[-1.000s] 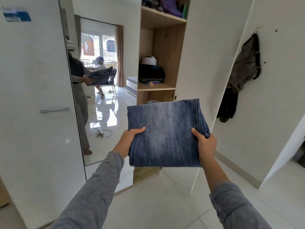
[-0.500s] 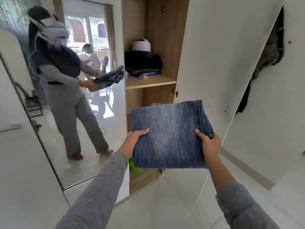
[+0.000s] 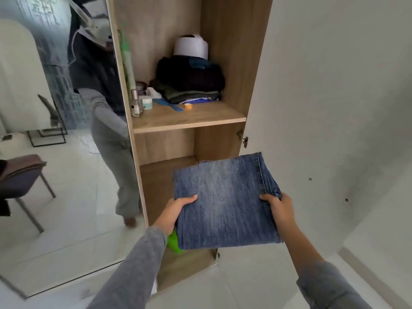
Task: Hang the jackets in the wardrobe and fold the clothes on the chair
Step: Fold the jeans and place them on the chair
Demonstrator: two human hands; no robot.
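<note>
**Folded jeans point(image 3: 225, 201) held before the open wardrobe point(image 3: 223, 52)**

My left hand point(image 3: 176, 211) grips the near left edge of the jeans, thumb on top, the other fingers hidden beneath. My right hand point(image 3: 278, 210) grasps the near right edge the same way. The jeans lie flat between both hands, in front of the wardrobe's lower compartment. Something green point(image 3: 174, 240) shows just under their left corner. Higher up, a shelf point(image 3: 189, 121) carries a pile of dark clothes point(image 3: 191, 81). A mirror point(image 3: 55, 152) stands to the left.

Both hands point(image 3: 225, 211) hold folded jeans point(image 3: 225, 199) w/ open wardrobe point(image 3: 189, 118) ahead.
</note>
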